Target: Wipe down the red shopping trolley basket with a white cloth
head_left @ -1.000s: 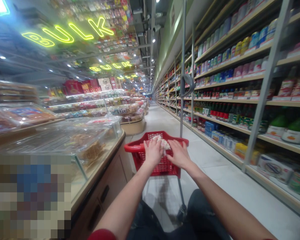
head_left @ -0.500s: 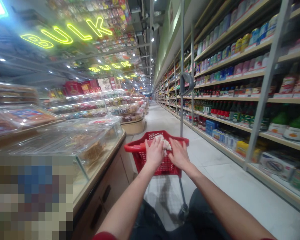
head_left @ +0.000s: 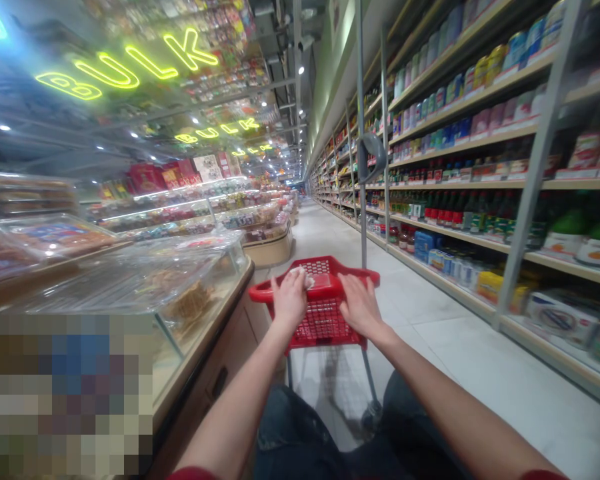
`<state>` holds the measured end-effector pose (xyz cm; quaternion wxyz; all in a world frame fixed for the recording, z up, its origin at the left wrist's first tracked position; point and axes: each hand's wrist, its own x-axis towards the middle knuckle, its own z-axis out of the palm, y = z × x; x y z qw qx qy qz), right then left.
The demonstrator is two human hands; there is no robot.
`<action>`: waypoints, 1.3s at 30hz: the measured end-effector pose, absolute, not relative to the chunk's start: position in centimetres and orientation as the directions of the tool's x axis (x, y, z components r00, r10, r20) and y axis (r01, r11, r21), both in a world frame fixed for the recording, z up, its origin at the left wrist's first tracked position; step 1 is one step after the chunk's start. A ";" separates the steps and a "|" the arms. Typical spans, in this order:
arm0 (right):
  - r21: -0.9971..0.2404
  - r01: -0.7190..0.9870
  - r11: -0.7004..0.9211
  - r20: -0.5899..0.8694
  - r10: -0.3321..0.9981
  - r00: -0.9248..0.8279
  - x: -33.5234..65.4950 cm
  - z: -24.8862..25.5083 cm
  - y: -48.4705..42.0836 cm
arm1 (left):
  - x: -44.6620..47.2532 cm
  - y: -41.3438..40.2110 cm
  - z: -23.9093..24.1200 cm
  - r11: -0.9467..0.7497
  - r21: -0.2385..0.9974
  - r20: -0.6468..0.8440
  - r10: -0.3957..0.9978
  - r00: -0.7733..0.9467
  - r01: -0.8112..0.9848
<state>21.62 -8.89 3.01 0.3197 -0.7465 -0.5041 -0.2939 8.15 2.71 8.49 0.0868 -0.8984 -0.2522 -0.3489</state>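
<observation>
A red plastic shopping cart (head_left: 325,321) stands in front of me, with its handle (head_left: 264,294) running across the near side. My left hand (head_left: 290,301) is closed over a crumpled white cloth or tissue (head_left: 309,281) and presses it against the left part of the handle. Most of the cloth is hidden under the fingers. On the right part of the same handle, my right hand (head_left: 361,305) rests with its fingers curled over the bar. A few inches of red handle show between the two hands.
At left runs a glass-topped display counter (head_left: 190,287) of packaged food. Tall shelves (head_left: 460,237) with cans, bottles and boxes line the right. A grey pole (head_left: 361,220) rises beside the cart. The pale tiled aisle (head_left: 313,233) leads ahead.
My left hand has slid left along the handle with the white cloth, away from my right hand. The right hand stays at the handle's right side. The view has shifted slightly.
</observation>
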 end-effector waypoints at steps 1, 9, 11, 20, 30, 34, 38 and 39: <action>-0.176 0.941 -0.288 0.763 0.564 0.315 21.6 3.0 -8.9 | 9.0 1.5 8.2 -0.881 0.015 0.669 0.360 0.651 0.472; -0.168 0.945 -0.281 0.771 0.559 0.303 22.0 2.8 -9.2 | 9.6 0.4 7.3 -0.917 0.024 0.710 0.296 0.639 0.398; -0.174 0.948 -0.266 0.773 0.559 0.299 21.9 2.8 -9.1 | 8.4 1.8 7.6 -0.879 0.066 0.716 0.372 0.591 0.473; -0.193 0.946 -0.259 0.773 0.554 0.309 21.3 2.7 -8.5 | 11.1 -1.6 7.3 -0.919 -0.025 0.676 0.274 0.684 0.393; -0.291 0.926 -0.240 0.760 0.529 0.376 21.2 3.2 -9.5 | 7.4 3.2 7.5 -0.810 0.120 0.717 0.471 0.514 0.575; -0.296 0.922 -0.250 0.762 0.520 0.386 20.9 3.8 -9.3 | 8.3 2.1 7.7 -0.822 0.080 0.709 0.445 0.548 0.564; -0.291 0.923 -0.250 0.769 0.514 0.381 21.1 3.8 -8.8 | 10.6 -0.4 7.5 -0.899 0.008 0.703 0.316 0.637 0.437; -0.290 0.925 -0.247 0.768 0.516 0.379 21.2 3.7 -8.8 | 10.9 -0.7 7.4 -0.911 -0.002 0.705 0.292 0.646 0.413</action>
